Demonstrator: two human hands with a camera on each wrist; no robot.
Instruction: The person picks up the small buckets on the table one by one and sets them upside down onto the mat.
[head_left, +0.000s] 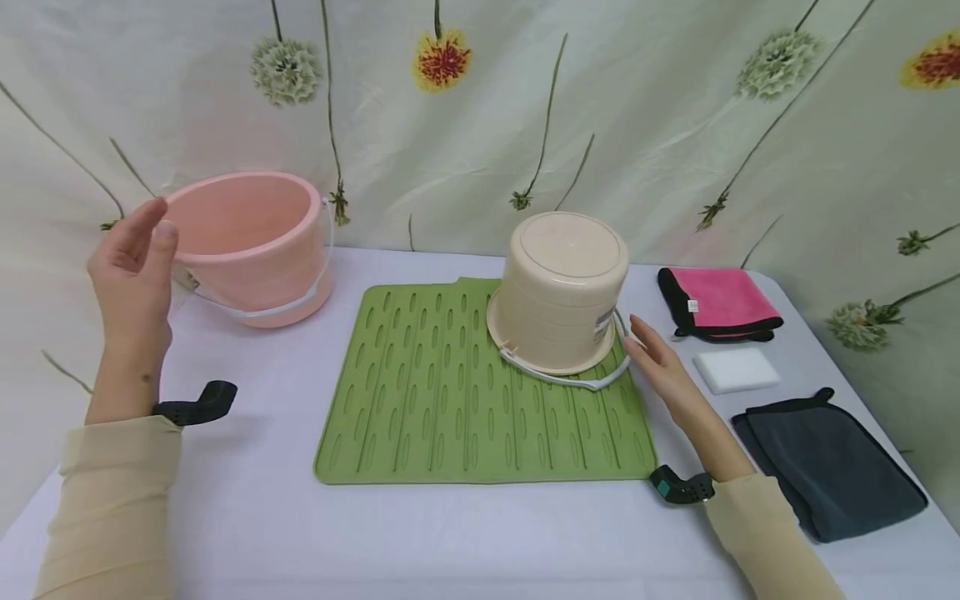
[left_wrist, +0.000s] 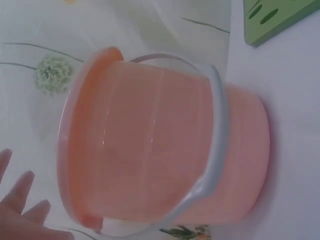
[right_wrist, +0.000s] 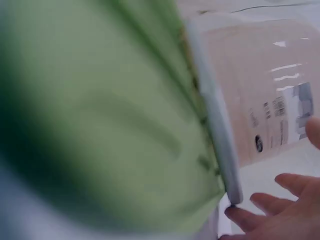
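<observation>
A pink bucket (head_left: 258, 242) stands upright at the back left, its white handle (left_wrist: 218, 130) hanging down along its side. My left hand (head_left: 135, 267) is raised beside the bucket's rim; in the left wrist view its fingertips (left_wrist: 20, 192) are apart from the bucket. A cream bucket (head_left: 566, 292) sits upside down on a green ridged mat (head_left: 420, 392), with its white handle (head_left: 558, 379) lying around the rim. My right hand (head_left: 663, 371) is at the right side of that handle, fingers extended and spread. Whether a fingertip touches the handle is unclear. A printed label (right_wrist: 287, 112) shows on the cream bucket.
Down the right side of the white table (head_left: 420, 533) lie a folded pink cloth with black edging (head_left: 720, 300), a white sponge block (head_left: 737, 370) and a dark folded cloth (head_left: 832, 462). A flowered curtain (head_left: 645, 108) hangs behind the table.
</observation>
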